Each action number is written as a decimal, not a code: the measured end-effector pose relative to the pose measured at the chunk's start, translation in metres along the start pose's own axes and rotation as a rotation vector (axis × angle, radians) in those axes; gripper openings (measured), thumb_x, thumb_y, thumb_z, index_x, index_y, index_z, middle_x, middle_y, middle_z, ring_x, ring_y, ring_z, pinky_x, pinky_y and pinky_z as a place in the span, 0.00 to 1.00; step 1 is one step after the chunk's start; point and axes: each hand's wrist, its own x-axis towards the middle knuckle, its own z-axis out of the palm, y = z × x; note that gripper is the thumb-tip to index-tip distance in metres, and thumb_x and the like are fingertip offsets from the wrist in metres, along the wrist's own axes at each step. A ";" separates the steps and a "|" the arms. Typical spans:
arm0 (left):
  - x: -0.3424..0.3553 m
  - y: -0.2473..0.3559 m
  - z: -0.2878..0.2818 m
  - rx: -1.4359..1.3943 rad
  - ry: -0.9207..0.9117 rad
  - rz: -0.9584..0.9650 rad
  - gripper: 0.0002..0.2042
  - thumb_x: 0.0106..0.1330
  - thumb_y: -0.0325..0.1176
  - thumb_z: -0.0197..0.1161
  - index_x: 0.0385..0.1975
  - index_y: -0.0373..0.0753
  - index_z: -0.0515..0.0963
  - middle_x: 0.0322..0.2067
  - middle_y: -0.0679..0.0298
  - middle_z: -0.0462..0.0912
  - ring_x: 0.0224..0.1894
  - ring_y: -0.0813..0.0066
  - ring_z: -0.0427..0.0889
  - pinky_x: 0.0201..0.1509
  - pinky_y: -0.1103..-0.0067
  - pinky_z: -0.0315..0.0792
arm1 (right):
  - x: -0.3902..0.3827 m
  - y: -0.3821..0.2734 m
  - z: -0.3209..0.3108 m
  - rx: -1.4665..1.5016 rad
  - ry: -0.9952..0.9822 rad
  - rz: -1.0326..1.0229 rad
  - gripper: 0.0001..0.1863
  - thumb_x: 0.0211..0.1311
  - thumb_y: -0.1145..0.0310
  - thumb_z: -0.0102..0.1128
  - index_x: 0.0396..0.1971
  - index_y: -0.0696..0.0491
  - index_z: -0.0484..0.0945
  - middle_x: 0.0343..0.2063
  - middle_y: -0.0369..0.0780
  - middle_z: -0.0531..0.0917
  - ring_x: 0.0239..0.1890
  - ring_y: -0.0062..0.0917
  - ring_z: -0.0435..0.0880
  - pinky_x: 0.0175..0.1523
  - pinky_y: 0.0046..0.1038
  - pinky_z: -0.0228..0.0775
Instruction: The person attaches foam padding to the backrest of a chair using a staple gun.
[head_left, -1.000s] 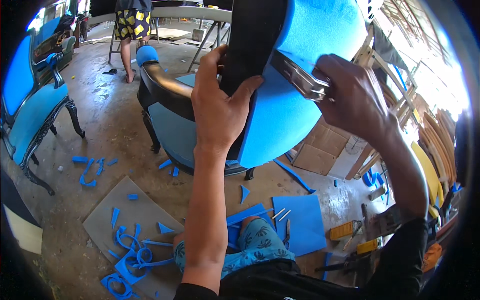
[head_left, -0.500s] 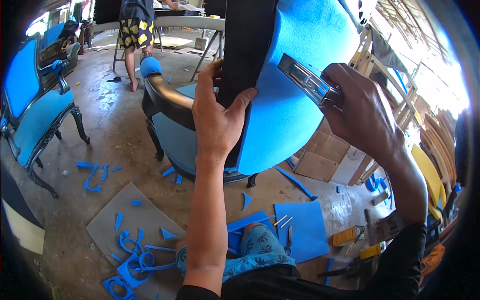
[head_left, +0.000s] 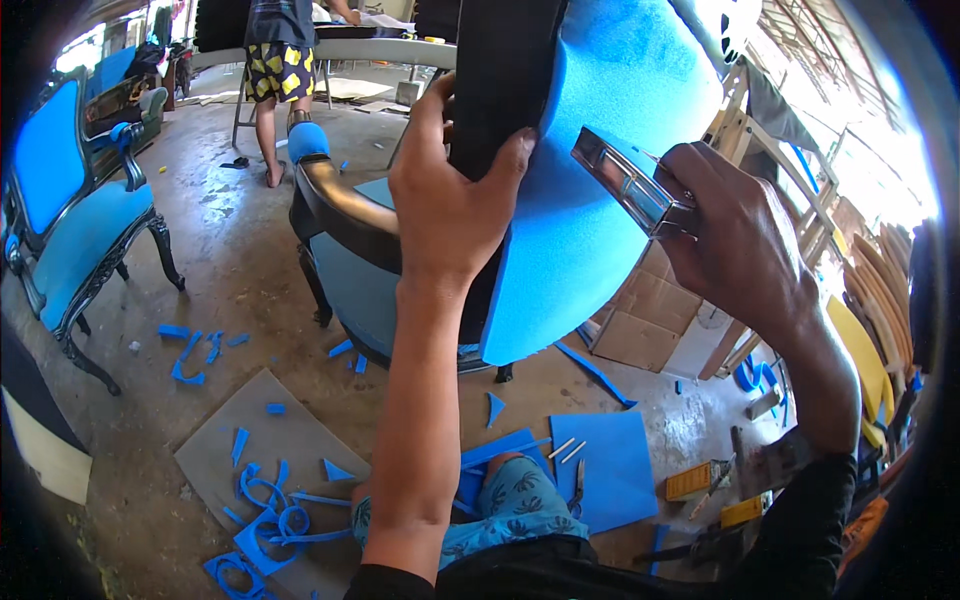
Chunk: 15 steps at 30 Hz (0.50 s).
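A chair with a black back edge (head_left: 505, 90) and a sheet of bright blue foam (head_left: 570, 260) fills the upper middle. My left hand (head_left: 450, 205) is wrapped round the black edge, its thumb pressing where the edge meets the foam. In my right hand (head_left: 735, 225) is a silver staple gun (head_left: 635, 190), its nose toward the foam; whether it touches I cannot tell. Below my left hand's side extend the chair's black-and-gold armrest (head_left: 345, 205) and its blue seat (head_left: 345, 285).
A second blue chair (head_left: 85, 230) stands at the left. Blue foam scraps (head_left: 265, 490) lie on a grey sheet (head_left: 215, 445). Scissors (head_left: 578, 485) rest by a flat blue sheet (head_left: 620, 470). A cardboard box (head_left: 650, 310) stands behind; a person (head_left: 280, 70) works at a far table.
My left hand has slid upward along the black edge, its thumb now higher and farther right. The staple gun has shifted slightly right and down, and the foam's lower tip sits a little lower.
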 end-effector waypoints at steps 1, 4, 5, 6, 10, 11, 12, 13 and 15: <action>0.000 0.001 -0.001 -0.004 -0.004 -0.001 0.29 0.56 0.32 0.75 0.58 0.30 0.75 0.43 0.47 0.87 0.43 0.57 0.90 0.50 0.68 0.83 | -0.001 0.001 0.000 -0.001 0.004 0.003 0.19 0.49 0.83 0.68 0.42 0.58 0.74 0.32 0.47 0.80 0.31 0.43 0.84 0.36 0.39 0.74; 0.000 0.000 -0.003 0.137 -0.037 0.039 0.28 0.57 0.32 0.76 0.58 0.29 0.76 0.44 0.47 0.88 0.44 0.57 0.90 0.50 0.68 0.83 | -0.002 0.002 -0.001 -0.026 0.018 -0.031 0.16 0.53 0.80 0.69 0.42 0.57 0.75 0.32 0.45 0.81 0.29 0.36 0.84 0.33 0.35 0.76; 0.000 -0.002 -0.004 0.169 -0.038 0.101 0.28 0.58 0.32 0.76 0.58 0.29 0.75 0.44 0.47 0.87 0.45 0.57 0.90 0.51 0.68 0.83 | 0.000 0.001 -0.002 -0.055 0.027 -0.069 0.14 0.57 0.77 0.71 0.41 0.56 0.76 0.31 0.43 0.82 0.26 0.29 0.84 0.30 0.31 0.78; 0.000 -0.003 -0.005 0.200 -0.038 0.162 0.28 0.59 0.32 0.75 0.59 0.28 0.75 0.45 0.46 0.87 0.46 0.56 0.90 0.52 0.68 0.83 | 0.001 0.001 -0.001 -0.055 0.027 -0.067 0.14 0.57 0.77 0.71 0.41 0.56 0.76 0.31 0.43 0.82 0.26 0.29 0.84 0.30 0.31 0.78; -0.002 -0.004 -0.013 0.124 -0.096 0.055 0.30 0.60 0.33 0.77 0.61 0.28 0.74 0.49 0.44 0.86 0.49 0.55 0.89 0.53 0.68 0.83 | 0.008 -0.001 -0.001 -0.105 -0.016 -0.058 0.16 0.54 0.79 0.69 0.42 0.56 0.76 0.32 0.44 0.82 0.29 0.34 0.86 0.33 0.34 0.78; -0.003 -0.004 -0.013 0.116 -0.110 0.024 0.32 0.59 0.34 0.77 0.62 0.29 0.74 0.51 0.43 0.85 0.50 0.54 0.89 0.54 0.67 0.82 | 0.009 -0.001 0.000 -0.093 -0.031 -0.032 0.19 0.50 0.83 0.68 0.43 0.56 0.75 0.34 0.45 0.82 0.31 0.39 0.86 0.35 0.37 0.77; -0.004 -0.005 -0.013 0.108 -0.124 -0.006 0.33 0.58 0.34 0.78 0.63 0.29 0.74 0.52 0.43 0.84 0.52 0.53 0.88 0.56 0.67 0.82 | 0.010 0.000 0.002 -0.094 -0.032 -0.034 0.19 0.50 0.83 0.68 0.43 0.56 0.75 0.34 0.45 0.82 0.31 0.39 0.86 0.35 0.37 0.77; -0.004 -0.004 -0.013 0.107 -0.122 -0.006 0.33 0.58 0.34 0.78 0.63 0.29 0.74 0.52 0.43 0.84 0.52 0.53 0.88 0.56 0.67 0.82 | 0.010 0.000 0.003 -0.070 -0.033 -0.015 0.19 0.50 0.84 0.67 0.43 0.57 0.75 0.34 0.46 0.81 0.32 0.39 0.86 0.36 0.37 0.77; -0.003 -0.004 -0.013 0.107 -0.142 -0.037 0.35 0.57 0.35 0.79 0.64 0.29 0.73 0.55 0.42 0.83 0.55 0.51 0.86 0.59 0.66 0.80 | 0.012 -0.002 0.005 -0.044 -0.037 0.001 0.19 0.50 0.84 0.67 0.43 0.57 0.74 0.35 0.46 0.81 0.32 0.39 0.86 0.36 0.37 0.77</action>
